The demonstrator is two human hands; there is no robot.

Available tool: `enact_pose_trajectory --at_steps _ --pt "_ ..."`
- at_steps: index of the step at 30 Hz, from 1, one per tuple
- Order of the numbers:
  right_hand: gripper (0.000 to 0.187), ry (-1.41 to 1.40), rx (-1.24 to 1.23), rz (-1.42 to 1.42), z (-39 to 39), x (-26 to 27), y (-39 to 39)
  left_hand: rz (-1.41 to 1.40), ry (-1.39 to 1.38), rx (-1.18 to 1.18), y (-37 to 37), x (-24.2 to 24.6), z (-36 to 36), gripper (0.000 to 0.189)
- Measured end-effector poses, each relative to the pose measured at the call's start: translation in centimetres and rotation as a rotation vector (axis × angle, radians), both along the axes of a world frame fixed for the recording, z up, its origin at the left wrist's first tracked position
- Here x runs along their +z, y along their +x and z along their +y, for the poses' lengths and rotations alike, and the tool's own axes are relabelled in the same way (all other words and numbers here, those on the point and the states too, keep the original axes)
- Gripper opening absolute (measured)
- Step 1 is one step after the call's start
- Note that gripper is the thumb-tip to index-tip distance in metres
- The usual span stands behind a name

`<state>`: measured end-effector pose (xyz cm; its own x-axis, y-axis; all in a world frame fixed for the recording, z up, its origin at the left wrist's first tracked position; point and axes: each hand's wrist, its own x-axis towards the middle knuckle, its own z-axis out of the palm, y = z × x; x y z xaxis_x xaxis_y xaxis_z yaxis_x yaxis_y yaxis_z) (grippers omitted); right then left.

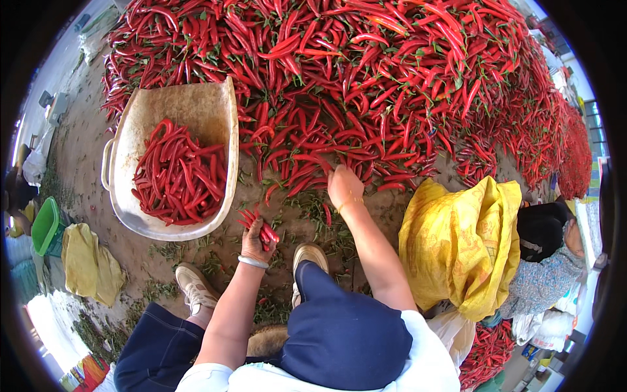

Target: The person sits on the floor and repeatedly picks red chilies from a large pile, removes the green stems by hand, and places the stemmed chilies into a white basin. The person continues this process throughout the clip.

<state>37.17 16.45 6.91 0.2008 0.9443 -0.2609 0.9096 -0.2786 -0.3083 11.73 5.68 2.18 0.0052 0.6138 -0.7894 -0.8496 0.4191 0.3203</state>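
Note:
Several red chili peppers (pixel 269 232) are gripped in my left hand (pixel 256 240), which is held low over the floor just right of a white plastic scoop basket (pixel 230 122). A heap of destemmed-looking red chilies (pixel 181 176) lies inside that basket. My right hand (pixel 345 186) reaches to the near edge of a large pile of red chilies with green stems (pixel 303 122). Its fingers touch the peppers there, but the fingertips are hidden, so I cannot tell whether it grips one.
Green stems (pixel 313 213) litter the earthen-looking floor around my shoes (pixel 311 259). A full yellow woven sack (pixel 460 245) stands at right, with another person's patterned sleeve (pixel 543 281) beyond it. At left are a green basket (pixel 46 228) and a yellowish sack (pixel 90 264).

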Motion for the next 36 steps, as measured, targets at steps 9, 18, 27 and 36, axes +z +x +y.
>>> enact_pose_trajectory --at_steps 9,18,27,36 --pt "0.023 0.179 0.658 0.296 -11.2 4.2 -6.7 0.165 0.032 -0.247 3.3 1.2 0.3 0.011" --pt "0.016 0.193 0.345 -0.092 -1.3 2.2 -0.7 -0.006 0.046 -0.228 -0.2 -0.1 -1.2 0.011" --pt "0.018 0.25 0.325 -0.216 -3.8 -4.8 2.1 -0.074 0.059 -0.189 1.7 1.7 -1.3 0.013" --pt "0.019 0.286 0.027 0.364 -6.8 2.3 -2.1 -0.079 0.012 -0.027 1.5 2.7 -0.9 0.014"
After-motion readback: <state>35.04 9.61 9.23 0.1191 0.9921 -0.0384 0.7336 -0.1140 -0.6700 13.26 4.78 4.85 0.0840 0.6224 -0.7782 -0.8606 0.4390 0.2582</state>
